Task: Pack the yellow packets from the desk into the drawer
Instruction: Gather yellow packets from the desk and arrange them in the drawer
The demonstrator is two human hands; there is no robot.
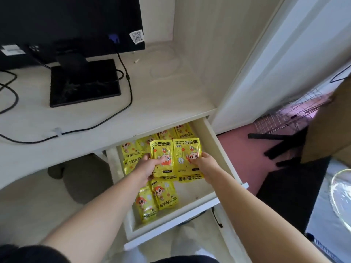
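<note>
Up-left of the grip, a pale wood desk carries a black monitor; right of the grip lies pink floor.

Head-worn wide view, forward and down, seemingly close above drawer

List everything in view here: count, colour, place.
held packets: two showing, yellow, side by side over the open drawer
packets in drawer: several, yellow, lying at its back and front left
drawer: one, cream, pulled open under the desk
desk: one, pale wood, above the drawer
monitor: one, black, back left of the desk
cables: a few, black, across the desk
cardboard box: one, brown, right edge
left grip: one, bare hand, holds the left held packet
right grip: one, bare hand, holds the right held packet
</note>
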